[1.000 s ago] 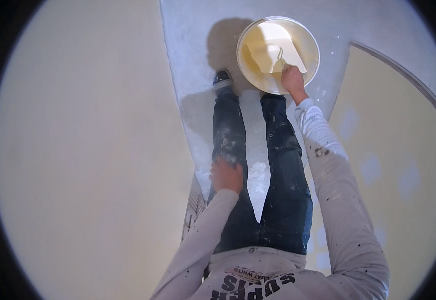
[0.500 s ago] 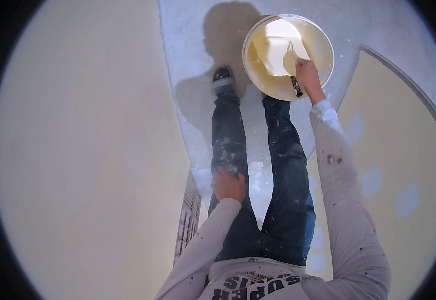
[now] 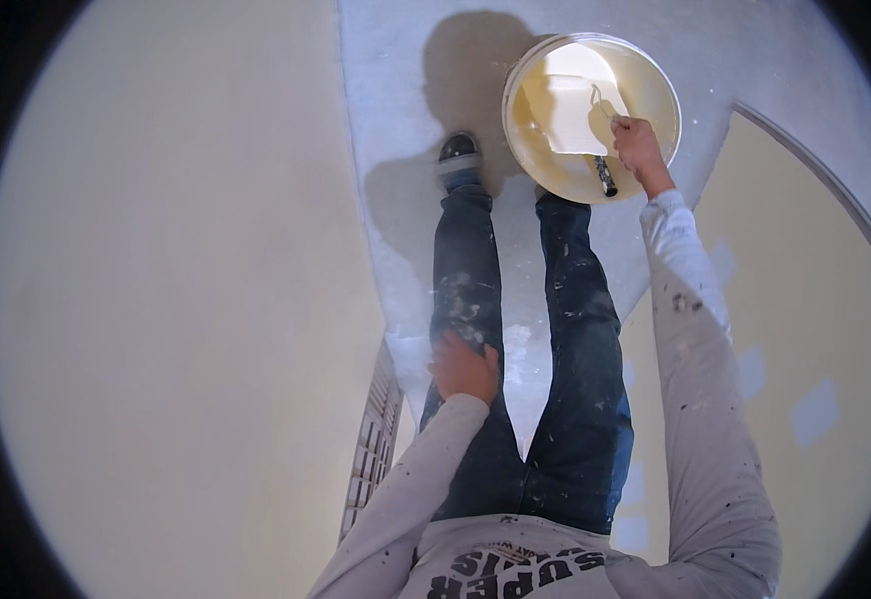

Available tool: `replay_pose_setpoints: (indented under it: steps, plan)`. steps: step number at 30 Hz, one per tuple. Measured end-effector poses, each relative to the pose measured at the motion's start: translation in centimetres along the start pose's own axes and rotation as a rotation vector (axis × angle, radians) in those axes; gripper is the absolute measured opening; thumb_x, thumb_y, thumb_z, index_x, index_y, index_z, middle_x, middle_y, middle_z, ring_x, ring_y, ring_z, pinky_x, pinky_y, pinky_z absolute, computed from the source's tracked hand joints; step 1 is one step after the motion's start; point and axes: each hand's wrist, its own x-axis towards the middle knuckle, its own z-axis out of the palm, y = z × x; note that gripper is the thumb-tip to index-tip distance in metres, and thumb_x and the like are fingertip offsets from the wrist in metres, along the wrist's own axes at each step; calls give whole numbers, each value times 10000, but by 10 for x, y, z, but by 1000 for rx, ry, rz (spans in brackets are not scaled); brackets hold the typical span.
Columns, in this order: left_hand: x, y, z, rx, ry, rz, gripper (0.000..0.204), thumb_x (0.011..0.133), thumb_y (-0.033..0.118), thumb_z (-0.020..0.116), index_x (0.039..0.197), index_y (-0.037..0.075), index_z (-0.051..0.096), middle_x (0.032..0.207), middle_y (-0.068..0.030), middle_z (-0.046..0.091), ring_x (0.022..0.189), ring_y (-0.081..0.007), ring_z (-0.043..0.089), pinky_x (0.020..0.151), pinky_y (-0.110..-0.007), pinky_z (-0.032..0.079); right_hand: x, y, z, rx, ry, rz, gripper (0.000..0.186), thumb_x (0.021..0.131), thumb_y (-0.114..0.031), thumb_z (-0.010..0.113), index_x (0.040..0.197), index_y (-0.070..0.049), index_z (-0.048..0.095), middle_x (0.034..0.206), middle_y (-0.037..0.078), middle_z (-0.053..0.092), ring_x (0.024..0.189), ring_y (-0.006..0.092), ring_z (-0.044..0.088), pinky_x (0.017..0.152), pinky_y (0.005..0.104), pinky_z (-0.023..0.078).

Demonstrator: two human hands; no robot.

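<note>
A round pale bucket [image 3: 515, 110] holds cream-coloured material and a wide white tool head [image 3: 565, 125]. My right hand [image 3: 638, 152] is closed on the slim handle of a tool with a bent wire frame [image 3: 596, 95], over the bucket's right part. A dark, spattered handle [image 3: 607, 178] shows in the bucket just below the white head. My left hand [image 3: 463, 364] lies on my left trouser leg [image 3: 467, 260] near the knee, fingers apart, holding nothing visible.
The bucket stands on a pale grey floor [image 3: 725, 60] beside my feet. A plain cream surface [image 3: 176, 299] fills the left side, with a slatted grille [image 3: 370, 439] at its lower edge. A curved dark edge [image 3: 815, 170] borders a cream surface at right.
My right hand and the bucket have shifted right in the view. The dark handle below the white head, unseen a second ago, now shows. My left hand stays on my leg, slightly lower in view.
</note>
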Motion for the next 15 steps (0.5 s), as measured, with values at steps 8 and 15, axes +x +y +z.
replay_pose_setpoints:
  steps: [8,15]
  plan:
    - [-2,1,-5,14,71,-22,753,838,451,630,1321,-65,370,1182,-248,528,1060,-386,566,902,-486,445,-87,-27,-16,65,-41,64,331,935,-235,560,1091,28,688,725,174,636,574,233,595,550,361,450]
    - [3,0,-2,0,104,24,747,838,453,631,1320,-58,374,1181,-243,529,1062,-382,565,896,-495,448,-16,-19,-5,206,-39,159,335,956,-232,557,1152,4,691,626,58,559,435,127,466,382,298,347]
